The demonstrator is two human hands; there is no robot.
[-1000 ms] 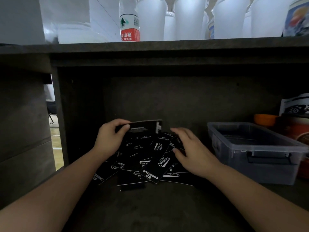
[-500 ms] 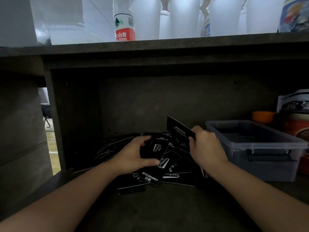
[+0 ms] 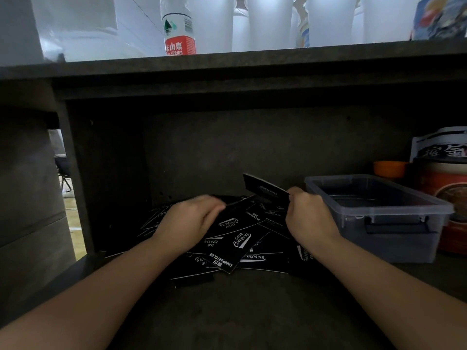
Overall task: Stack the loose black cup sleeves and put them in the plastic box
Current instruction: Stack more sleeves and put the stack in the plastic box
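Head view: hands over sleeve pile [image 3: 235, 238], right hand [image 3: 309, 218] gripping sleeves [image 3: 265, 192].

The cup sleeves [image 3: 235, 238] look like thin matt black card printed with white lettering, and the plastic box [image 3: 379, 215] is clear, smooth plastic with a faint sheen and a dark handle. The shelf [image 3: 252, 306] appears to be dull grey-brown board, probably laminated wood, though the dim light hides its grain. Above, the bottle [image 3: 178, 34] is glossy clear plastic with a paper-like label.
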